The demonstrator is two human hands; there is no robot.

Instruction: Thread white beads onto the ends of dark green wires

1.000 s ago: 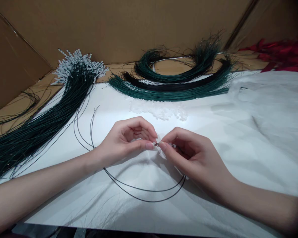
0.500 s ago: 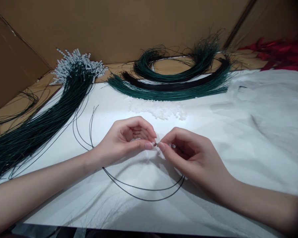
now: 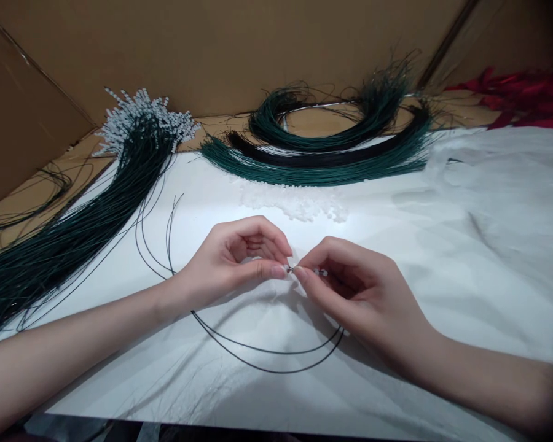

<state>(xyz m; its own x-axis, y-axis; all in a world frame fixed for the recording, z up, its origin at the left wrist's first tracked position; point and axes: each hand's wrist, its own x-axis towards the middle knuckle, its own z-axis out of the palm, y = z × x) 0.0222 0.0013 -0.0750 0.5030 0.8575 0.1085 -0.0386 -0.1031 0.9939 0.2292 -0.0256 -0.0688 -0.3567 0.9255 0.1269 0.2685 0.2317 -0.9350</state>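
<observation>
My left hand point(image 3: 239, 261) pinches a small white bead point(image 3: 286, 268) between thumb and forefinger. Close beside it, my right hand point(image 3: 350, 279) is closed on a thin dark green wire point(image 3: 276, 372), whose tip shows between the two thumbs. A few white beads point(image 3: 322, 272) sit on the wire just behind my right fingertips. From my right hand the wire bows down in a double loop over the white sheet and passes beneath my left wrist. Beyond my hands lies a spread of loose white beads point(image 3: 295, 202).
At left, a thick bundle of green wires point(image 3: 87, 221) ends in white beaded tips point(image 3: 142, 120). Curved bundles of bare wire point(image 3: 322, 175) lie at the back. Red material point(image 3: 529, 98) is at far right, near a thin plastic sheet point(image 3: 511, 184). Cardboard walls point(image 3: 212, 55) enclose the back.
My hands stay nearly in place, with only a slight shift at the fingertips. The bead at my left fingertips shows a little more clearly now.
</observation>
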